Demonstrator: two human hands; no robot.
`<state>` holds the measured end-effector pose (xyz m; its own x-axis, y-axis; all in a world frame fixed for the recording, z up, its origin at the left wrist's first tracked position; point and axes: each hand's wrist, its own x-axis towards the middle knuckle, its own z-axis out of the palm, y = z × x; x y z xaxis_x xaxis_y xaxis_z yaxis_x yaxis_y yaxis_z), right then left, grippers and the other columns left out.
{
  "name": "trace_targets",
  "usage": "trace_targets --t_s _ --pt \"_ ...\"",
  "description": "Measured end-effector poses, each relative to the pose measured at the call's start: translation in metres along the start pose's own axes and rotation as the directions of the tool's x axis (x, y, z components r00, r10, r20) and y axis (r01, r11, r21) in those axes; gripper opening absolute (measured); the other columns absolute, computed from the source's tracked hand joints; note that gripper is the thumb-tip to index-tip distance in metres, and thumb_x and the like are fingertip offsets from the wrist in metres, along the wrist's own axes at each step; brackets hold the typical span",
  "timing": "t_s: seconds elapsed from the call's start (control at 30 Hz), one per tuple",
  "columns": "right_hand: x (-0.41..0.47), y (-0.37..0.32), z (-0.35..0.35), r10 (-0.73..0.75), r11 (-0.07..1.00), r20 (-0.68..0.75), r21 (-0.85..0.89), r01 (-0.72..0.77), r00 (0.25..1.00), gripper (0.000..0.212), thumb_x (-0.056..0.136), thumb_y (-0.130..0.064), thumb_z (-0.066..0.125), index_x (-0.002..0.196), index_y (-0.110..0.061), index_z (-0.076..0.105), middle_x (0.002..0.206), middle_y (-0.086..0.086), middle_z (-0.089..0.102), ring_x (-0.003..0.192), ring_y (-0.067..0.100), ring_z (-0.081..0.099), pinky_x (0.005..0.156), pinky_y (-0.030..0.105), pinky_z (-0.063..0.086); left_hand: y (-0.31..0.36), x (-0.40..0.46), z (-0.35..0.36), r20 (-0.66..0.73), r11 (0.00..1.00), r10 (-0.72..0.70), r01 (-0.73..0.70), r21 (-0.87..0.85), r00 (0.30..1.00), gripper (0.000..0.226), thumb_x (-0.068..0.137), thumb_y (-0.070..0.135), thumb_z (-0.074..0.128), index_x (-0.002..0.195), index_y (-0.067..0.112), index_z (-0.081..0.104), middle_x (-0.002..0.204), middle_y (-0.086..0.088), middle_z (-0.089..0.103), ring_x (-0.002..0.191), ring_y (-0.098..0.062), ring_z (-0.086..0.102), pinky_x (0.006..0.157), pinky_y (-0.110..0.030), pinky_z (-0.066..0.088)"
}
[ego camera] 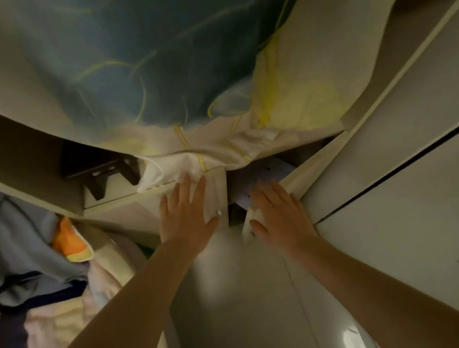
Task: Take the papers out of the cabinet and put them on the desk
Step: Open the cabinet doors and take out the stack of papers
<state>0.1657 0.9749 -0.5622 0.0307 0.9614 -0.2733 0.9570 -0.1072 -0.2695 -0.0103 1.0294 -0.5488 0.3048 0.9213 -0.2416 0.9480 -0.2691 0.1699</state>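
A low white cabinet (126, 210) stands in front of me, and a dark gap shows between its doors. Inside the gap lies a pale sheet of paper (267, 172) with small dark dots. My left hand (186, 213) rests flat, fingers spread, on the left door (218, 187) beside its small knob (218, 212). My right hand (278, 211) reaches into the gap with its fingers stretched out over the sheet's near edge. A crumpled white piece (251, 219) shows under its thumb side; whether the hand grips it is unclear.
White and yellow cloth (218, 148) and a large blue sheet (144, 52) hang over the cabinet top. A dark box (92, 161) sits on the shelf at left. Clothes, one orange (68, 239), pile up at the left. A white wardrobe door (408, 221) is at right, glossy floor below.
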Motion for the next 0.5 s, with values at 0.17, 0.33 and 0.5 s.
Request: trace_targets --t_s 0.17,0.33,0.5 --pt "-0.012 0.020 0.021 -0.107 0.993 -0.114 -0.053 0.102 0.988 0.058 0.078 -0.030 0.070 0.128 -0.016 0.044 0.135 0.015 0.054 0.130 0.037 0.044 0.092 0.059 0.048 0.000 0.006 0.022 -0.025 0.999 -0.020 0.021 0.024 0.999 0.083 0.087 0.046 0.050 0.147 0.025 -0.003 0.159 -0.007 -0.008 0.146 -0.029 0.000 0.118 -0.048 0.007" --pt "-0.067 0.056 0.018 -0.163 0.987 -0.121 -0.036 0.160 0.979 0.039 0.083 -0.034 0.052 0.115 -0.011 0.054 0.133 0.015 0.054 0.135 0.030 0.036 0.086 0.036 0.055 0.014 -0.006 0.024 -0.041 1.000 -0.015 0.014 -0.018 0.999 0.082 0.087 0.045 0.050 0.146 0.028 -0.004 0.159 -0.008 -0.006 0.146 -0.032 0.001 0.117 -0.050 0.008" --pt "-0.115 0.103 0.017 -0.031 0.998 -0.131 -0.055 0.024 0.991 0.041 0.082 -0.037 0.048 0.109 -0.007 0.058 0.123 0.010 0.048 0.132 0.025 0.029 0.061 0.032 0.062 0.044 -0.024 0.039 0.033 0.999 0.040 -0.040 0.010 0.999 0.079 0.088 0.049 0.045 0.146 0.032 -0.008 0.159 -0.010 -0.007 0.146 -0.031 0.001 0.117 -0.049 0.005"
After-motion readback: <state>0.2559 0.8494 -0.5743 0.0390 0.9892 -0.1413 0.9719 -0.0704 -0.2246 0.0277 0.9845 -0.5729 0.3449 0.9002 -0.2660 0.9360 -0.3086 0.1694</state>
